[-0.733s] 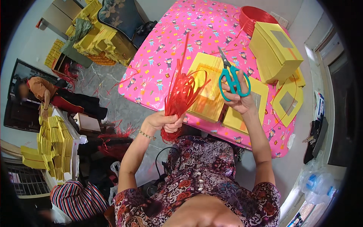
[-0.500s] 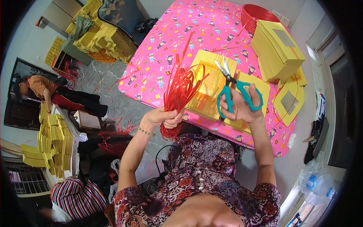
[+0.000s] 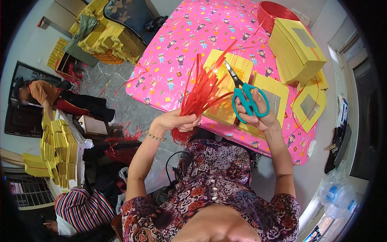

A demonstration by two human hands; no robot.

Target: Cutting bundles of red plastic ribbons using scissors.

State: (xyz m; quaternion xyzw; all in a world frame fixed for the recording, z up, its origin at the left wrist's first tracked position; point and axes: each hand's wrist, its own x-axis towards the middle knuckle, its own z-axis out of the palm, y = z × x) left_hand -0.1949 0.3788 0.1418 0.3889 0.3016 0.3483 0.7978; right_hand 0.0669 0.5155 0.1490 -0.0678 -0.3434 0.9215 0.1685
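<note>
A bundle of thin red plastic ribbons (image 3: 201,86) is gripped in my left hand (image 3: 177,122), its strands fanning up and to the right, with a short end below the fist. Teal-handled scissors (image 3: 249,105) sit in my right hand (image 3: 258,113), fingers through the handles. Their blades are together, pointing up and left close beside the ribbon tips. Behind them, a stack of yellow, gold-faced paper (image 3: 219,107) lies on the pink patterned tablecloth (image 3: 161,72). Next to it is a yellow piece with a silvery window (image 3: 274,82).
A tall yellow stack (image 3: 296,52) and a red ribbon roll (image 3: 276,12) stand at the table's far right. At left, a person in a brown top (image 3: 42,94) bends over a table of folded yellow paper (image 3: 58,149). A person in stripes (image 3: 84,209) sits at lower left.
The scissor blades were apart and have come together. My right fingers have drawn in around the handles. The ribbon bundle's strands now spread toward the right, nearer the blades.
</note>
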